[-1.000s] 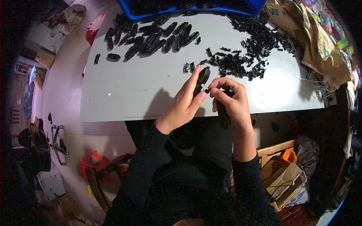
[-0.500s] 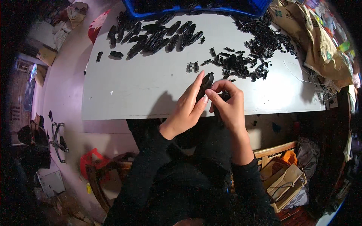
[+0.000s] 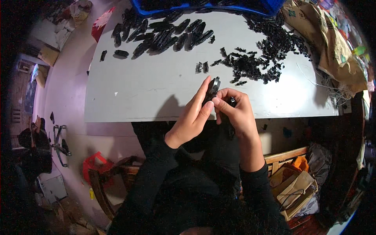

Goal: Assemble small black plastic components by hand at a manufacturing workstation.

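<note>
Above the table's near edge, my left hand (image 3: 194, 114) holds an elongated black plastic part (image 3: 212, 87) between its straight fingers and thumb. My right hand (image 3: 236, 107) is closed, its thumb and fingertips pinched against the part's lower end. A bit of black shows within the right hand's curled fingers, too hidden to name. Just beyond the hands, two small black pieces (image 3: 202, 67) lie side by side on the white table (image 3: 149, 86). A heap of small black plastic pieces (image 3: 250, 66) spreads to the right. Longer black parts (image 3: 160, 39) like the held one lie far left.
A blue bin (image 3: 270, 11) with black parts stands at the table's far edge. Brown sacking (image 3: 333, 55) and loose pale strings (image 3: 338, 91) lie along the right side. Below right is an open cardboard box (image 3: 295, 192); a wooden chair (image 3: 102, 192) stands lower left.
Both hands stay at nearly the same place, still on the black part. The right fingers have shifted slightly on its lower end, and the view has moved a little.
</note>
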Action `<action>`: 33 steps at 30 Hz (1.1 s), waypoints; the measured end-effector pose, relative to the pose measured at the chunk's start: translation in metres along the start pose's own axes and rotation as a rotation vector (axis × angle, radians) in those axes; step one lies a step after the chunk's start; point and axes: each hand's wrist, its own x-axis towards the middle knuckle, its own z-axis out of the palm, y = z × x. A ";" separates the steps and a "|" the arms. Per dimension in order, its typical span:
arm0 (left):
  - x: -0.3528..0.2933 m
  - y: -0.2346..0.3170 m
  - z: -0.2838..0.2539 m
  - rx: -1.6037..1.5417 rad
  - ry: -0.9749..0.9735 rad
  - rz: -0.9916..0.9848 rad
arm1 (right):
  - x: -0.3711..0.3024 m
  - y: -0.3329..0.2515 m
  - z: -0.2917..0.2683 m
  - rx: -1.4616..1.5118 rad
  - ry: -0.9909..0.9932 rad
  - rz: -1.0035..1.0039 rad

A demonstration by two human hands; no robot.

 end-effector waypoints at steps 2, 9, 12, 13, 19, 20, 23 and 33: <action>0.000 0.000 0.000 0.012 -0.004 -0.013 | -0.001 0.004 -0.001 0.000 -0.014 0.012; -0.012 0.003 -0.001 -0.074 -0.072 -0.158 | -0.001 0.014 0.002 -0.019 0.050 -0.021; -0.015 0.003 -0.002 -0.069 -0.087 -0.261 | -0.002 0.022 -0.001 -0.018 -0.015 0.011; -0.015 0.003 -0.002 -0.052 -0.081 -0.255 | -0.003 0.021 -0.001 -0.013 -0.023 0.021; -0.022 -0.003 -0.009 0.053 -0.092 -0.020 | -0.013 0.019 0.009 0.030 -0.058 0.050; -0.026 0.002 -0.010 -0.061 -0.144 -0.126 | -0.017 0.018 0.012 0.048 -0.042 0.044; -0.035 0.015 -0.015 -0.178 -0.220 -0.365 | -0.031 0.031 0.015 0.055 -0.046 0.096; 0.018 -0.020 -0.077 0.681 0.057 0.059 | 0.023 0.031 -0.008 -0.703 0.022 -0.365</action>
